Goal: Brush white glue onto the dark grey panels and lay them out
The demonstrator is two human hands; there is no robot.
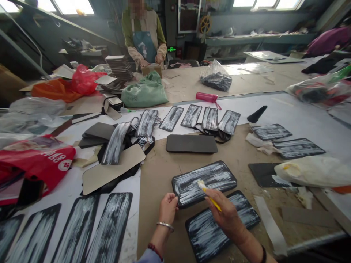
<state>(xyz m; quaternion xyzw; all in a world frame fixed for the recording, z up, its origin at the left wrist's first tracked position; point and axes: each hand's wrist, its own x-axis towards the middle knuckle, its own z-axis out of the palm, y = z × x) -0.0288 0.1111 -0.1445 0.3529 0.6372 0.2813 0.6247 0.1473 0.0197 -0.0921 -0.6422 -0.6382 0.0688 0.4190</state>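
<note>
My left hand (168, 209) pinches the near left corner of a black rounded panel (216, 173) streaked with white paste. In my right hand (223, 211) is a brush with a yellow handle (215, 204). Its white-coated tip rests on the middle of that panel. A second streaked panel (201, 239) lies just below, partly hidden by my right hand and forearm. Beyond the first panel sits a stack of plain dark panels (192, 143).
Several streaked panels (109, 226) lie at the lower left, others (192, 115) along the back. At the right is a white bag (312, 171) with paste near it. A pink bottle (206, 96) lies farther back. Across the table a person (145, 36) handles a box (151, 70).
</note>
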